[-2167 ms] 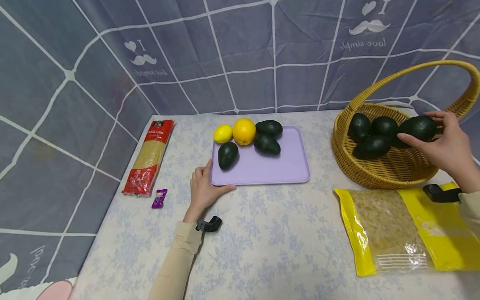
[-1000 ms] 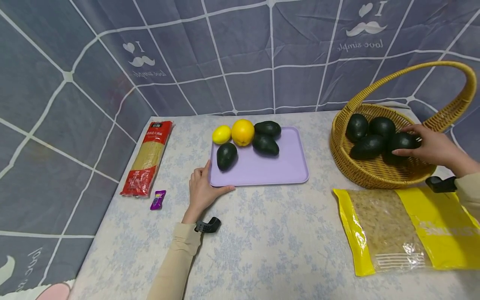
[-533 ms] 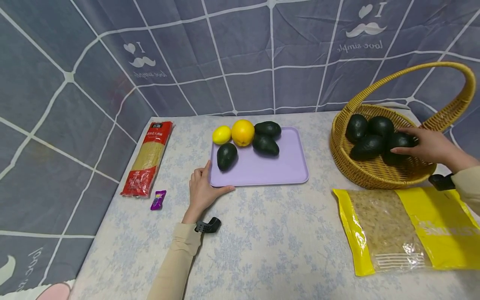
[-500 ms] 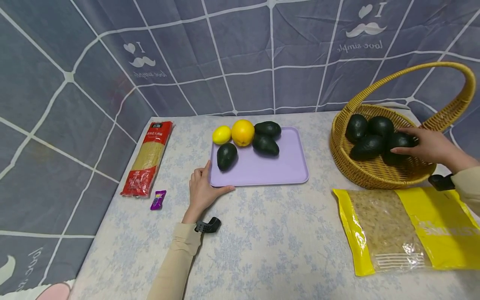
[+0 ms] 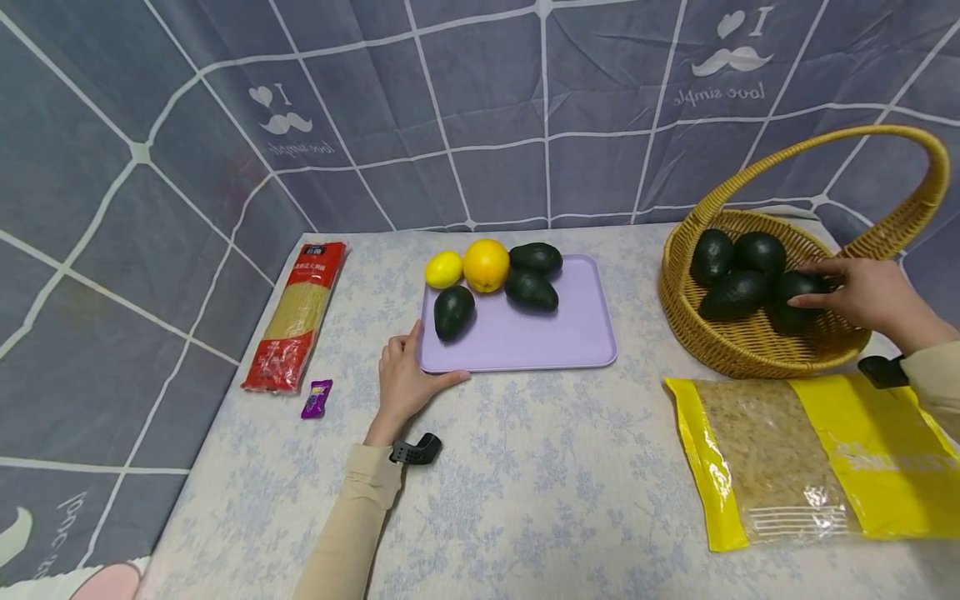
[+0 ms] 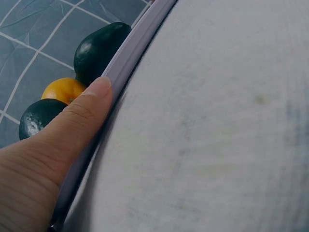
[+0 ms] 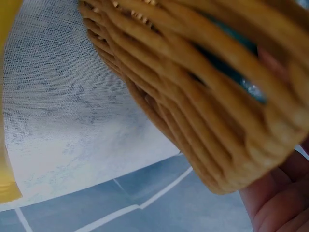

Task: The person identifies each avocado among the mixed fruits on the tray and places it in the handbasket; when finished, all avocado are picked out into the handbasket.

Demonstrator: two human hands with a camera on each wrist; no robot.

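Observation:
My left hand (image 5: 405,379) rests at the near-left corner of a lilac tray (image 5: 555,342), its thumb (image 6: 99,89) laid along the rim and index finger against the left side. On the tray are a lemon (image 5: 444,270), an orange (image 5: 486,266) and several dark avocados (image 5: 454,313). At the right, my right hand (image 5: 866,292) reaches into a wicker basket (image 5: 701,337), thumb and fingers around an avocado (image 5: 787,310). More avocados (image 5: 733,295) lie to its left. In the right wrist view the basket's weave (image 7: 193,101) covers most of the held avocado.
A yellow bag (image 5: 780,458) of grain-like food lies in front of the basket. Far left are a red pack of noodles (image 5: 296,317) and a small purple wrapped candy (image 5: 317,399). The tall basket handle (image 5: 810,150) arches behind the right hand, near the grey-blue cloth wall (image 5: 495,108).
My right hand lowered an avocado from above the basket's right side into it, beside the others, then shifted slightly to the right. The left hand stayed at the tray corner.

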